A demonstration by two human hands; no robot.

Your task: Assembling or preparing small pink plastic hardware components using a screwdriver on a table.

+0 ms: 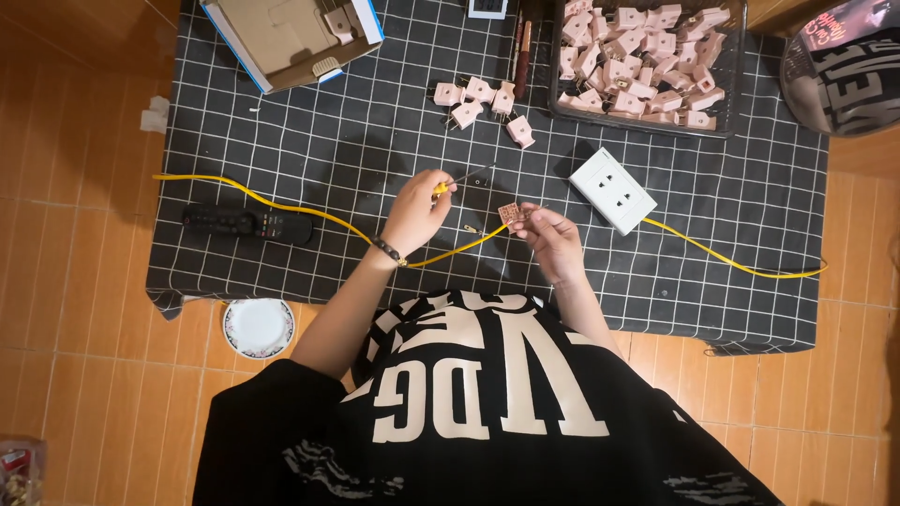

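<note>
While our left hand (412, 214) pinches a small screwdriver (461, 179) by its yellow handle, fingers closed tight around it and the dark shaft angled up and to the right, our right hand (553, 239) grips a pink plug piece (509, 213) between thumb and fingertips, held up just off the cloth. The two hands sit near each other, the tool tip close to the plug but, from here, not quite touching it. Running between them we have the yellow cable (450, 249), its bare end with a small metal terminal lying just left of the plug piece. By our reading, we are at the wiring step: the plug is open in hand and the cable end waits to go in. The next move looks like a fine one, calling for the terminal seated steadily and the screwdriver tip lined up square on a tiny screw we cannot make out.

Further out, the cable trails right to a white wall socket (613, 190) and left past a black remote control (247, 224). Above our hands lies a loose cluster of pink plugs (483, 103), and beyond that a black tray (741, 103) heaped with more. An open cardboard box (291, 37) sits upper left on the black grid-patterned cloth (281, 141), and a small white plate (258, 327) rests on the tiled floor.
</note>
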